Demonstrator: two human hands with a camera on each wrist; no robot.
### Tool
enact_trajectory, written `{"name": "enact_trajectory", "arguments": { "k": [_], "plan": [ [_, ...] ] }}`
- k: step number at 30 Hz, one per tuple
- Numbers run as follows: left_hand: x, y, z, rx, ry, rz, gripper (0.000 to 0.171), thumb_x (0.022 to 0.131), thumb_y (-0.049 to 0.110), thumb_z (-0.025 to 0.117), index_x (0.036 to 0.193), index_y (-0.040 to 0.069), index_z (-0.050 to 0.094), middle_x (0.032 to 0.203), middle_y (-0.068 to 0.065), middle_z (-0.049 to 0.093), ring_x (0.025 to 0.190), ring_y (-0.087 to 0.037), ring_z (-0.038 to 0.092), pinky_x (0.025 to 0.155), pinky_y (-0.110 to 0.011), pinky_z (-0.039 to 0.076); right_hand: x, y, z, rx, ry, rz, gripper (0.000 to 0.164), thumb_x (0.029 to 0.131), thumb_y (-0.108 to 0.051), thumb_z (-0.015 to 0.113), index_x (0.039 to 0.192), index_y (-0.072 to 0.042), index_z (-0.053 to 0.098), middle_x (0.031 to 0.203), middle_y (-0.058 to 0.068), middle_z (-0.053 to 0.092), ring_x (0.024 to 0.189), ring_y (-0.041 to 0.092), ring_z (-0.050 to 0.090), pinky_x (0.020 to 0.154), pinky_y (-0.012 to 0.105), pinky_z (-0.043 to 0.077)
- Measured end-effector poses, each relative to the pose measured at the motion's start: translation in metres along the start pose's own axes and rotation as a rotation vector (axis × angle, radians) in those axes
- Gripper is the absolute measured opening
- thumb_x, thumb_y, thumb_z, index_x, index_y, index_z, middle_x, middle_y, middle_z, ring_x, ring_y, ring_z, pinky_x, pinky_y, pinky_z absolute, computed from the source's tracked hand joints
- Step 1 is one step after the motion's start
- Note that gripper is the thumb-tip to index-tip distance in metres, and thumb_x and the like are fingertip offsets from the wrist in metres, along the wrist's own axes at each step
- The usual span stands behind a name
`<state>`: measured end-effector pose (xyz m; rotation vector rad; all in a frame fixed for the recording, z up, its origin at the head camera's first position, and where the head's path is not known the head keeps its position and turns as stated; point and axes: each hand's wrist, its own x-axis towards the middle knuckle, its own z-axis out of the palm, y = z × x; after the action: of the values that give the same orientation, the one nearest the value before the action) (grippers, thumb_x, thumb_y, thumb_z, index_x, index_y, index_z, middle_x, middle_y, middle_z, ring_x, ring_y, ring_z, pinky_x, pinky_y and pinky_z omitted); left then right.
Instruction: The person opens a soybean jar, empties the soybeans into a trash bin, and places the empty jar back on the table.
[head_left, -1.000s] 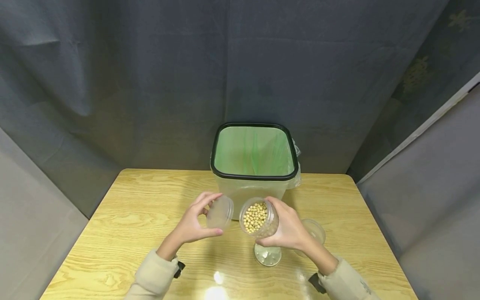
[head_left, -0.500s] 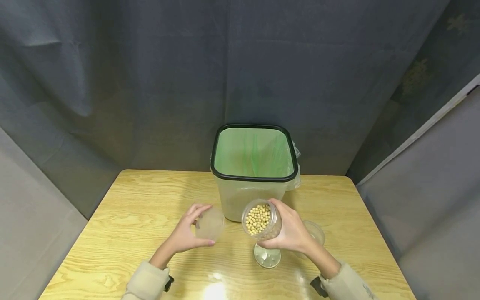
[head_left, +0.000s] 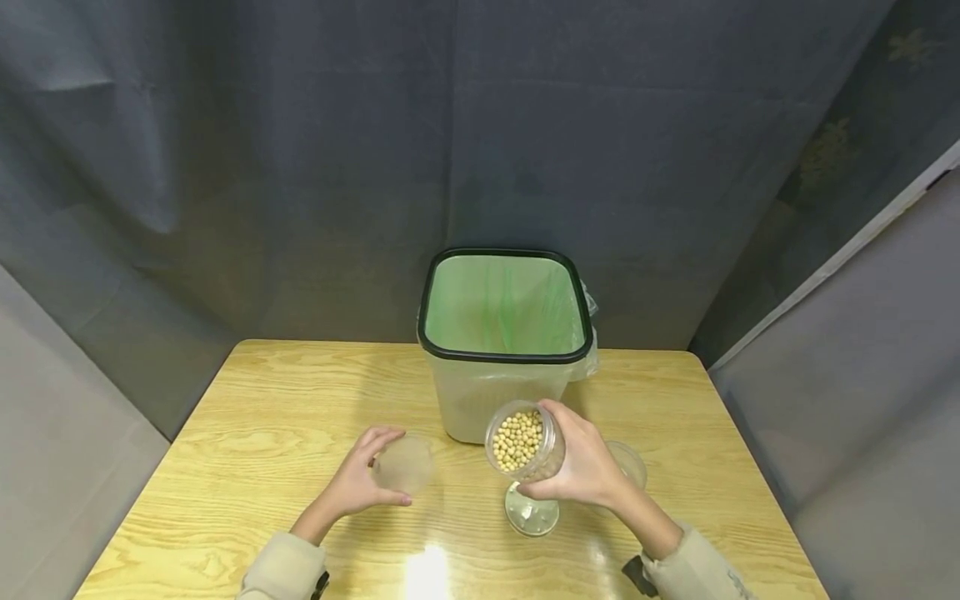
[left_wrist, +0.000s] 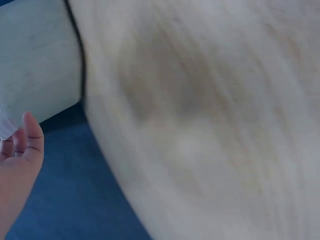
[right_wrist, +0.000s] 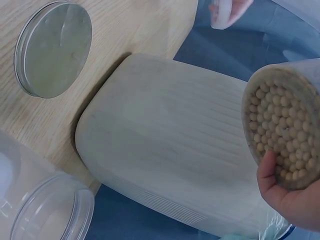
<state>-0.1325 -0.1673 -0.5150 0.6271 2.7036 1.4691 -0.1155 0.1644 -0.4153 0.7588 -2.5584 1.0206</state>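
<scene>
My left hand (head_left: 356,483) holds a round translucent plastic lid (head_left: 405,464) between thumb and fingers, over the left half of the table. My right hand (head_left: 585,462) grips a clear jar (head_left: 553,462) full of round yellow beans (head_left: 516,440). The jar is tilted, its open mouth turned toward the head camera and leftward; in the right wrist view its bean-filled bottom shows. Beneath the jar, a silver metal lid (head_left: 531,512) lies on the table. A second clear jar (right_wrist: 52,210) stands behind the right forearm, partly hidden in the head view.
A pale bin (head_left: 487,392) with a black rim and a green bag lining stands at the table's back edge, just beyond the hands. The wooden table (head_left: 262,433) is enclosed by grey curtains (head_left: 300,167) at the back and sides.
My left hand has moved left and toward the body with the plastic lid, away from the jar. My right hand and the bean jar have barely shifted.
</scene>
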Motion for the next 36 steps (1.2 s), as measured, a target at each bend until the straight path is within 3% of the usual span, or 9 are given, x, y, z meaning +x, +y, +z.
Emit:
{"name": "enact_trajectory", "arguments": {
  "k": [8, 13, 22, 30, 36],
  "plan": [
    [-0.007, -0.030, 0.012, -0.021, 0.006, -0.094, 0.089, 0.051, 0.024, 0.088, 0.128, 0.003, 0.049, 0.127, -0.012, 0.042, 0.117, -0.037, 0.038, 0.089, -0.058, 0.037, -0.001, 0.001, -0.001, 0.010, -0.002, 0.010, 0.096, 0.041, -0.034, 0.086, 0.121, 0.001, 0.046, 0.106, 0.013, 0.059, 0.091, 0.026, 0.060, 0.074, 0.041, 0.051],
    [-0.010, -0.044, 0.019, -0.002, 0.009, -0.110, 0.090, 0.050, 0.025, 0.089, 0.127, 0.002, 0.049, 0.125, -0.011, 0.043, 0.118, -0.037, 0.037, 0.093, -0.059, 0.032, -0.001, 0.001, -0.001, 0.016, -0.003, 0.011, 0.096, 0.041, -0.034, 0.086, 0.121, 0.001, 0.046, 0.106, 0.014, 0.059, 0.091, 0.027, 0.060, 0.075, 0.041, 0.051],
    [-0.015, -0.056, 0.027, 0.049, -0.036, -0.174, 0.093, 0.049, 0.033, 0.088, 0.129, 0.005, 0.049, 0.127, -0.012, 0.042, 0.118, -0.037, 0.037, 0.093, -0.059, 0.032, -0.002, 0.001, -0.002, 0.004, -0.004, 0.011, 0.097, 0.041, -0.034, 0.086, 0.121, 0.001, 0.046, 0.106, 0.014, 0.059, 0.091, 0.027, 0.060, 0.075, 0.042, 0.050],
    [-0.018, -0.059, 0.031, 0.131, -0.103, -0.139, 0.093, 0.051, 0.038, 0.086, 0.128, 0.001, 0.048, 0.126, -0.015, 0.042, 0.115, -0.037, 0.036, 0.092, -0.058, 0.033, -0.002, 0.001, -0.002, -0.004, 0.006, 0.005, 0.097, 0.040, -0.035, 0.086, 0.120, 0.001, 0.046, 0.106, 0.013, 0.059, 0.091, 0.027, 0.060, 0.076, 0.042, 0.050],
    [-0.019, -0.062, 0.034, 0.183, -0.118, -0.124, 0.095, 0.051, 0.043, 0.085, 0.127, 0.000, 0.048, 0.123, -0.013, 0.042, 0.112, -0.033, 0.037, 0.092, -0.055, 0.036, -0.002, 0.001, -0.001, -0.006, 0.007, 0.002, 0.097, 0.040, -0.034, 0.086, 0.121, 0.001, 0.046, 0.106, 0.013, 0.059, 0.091, 0.027, 0.060, 0.076, 0.041, 0.050]
  ]
}}
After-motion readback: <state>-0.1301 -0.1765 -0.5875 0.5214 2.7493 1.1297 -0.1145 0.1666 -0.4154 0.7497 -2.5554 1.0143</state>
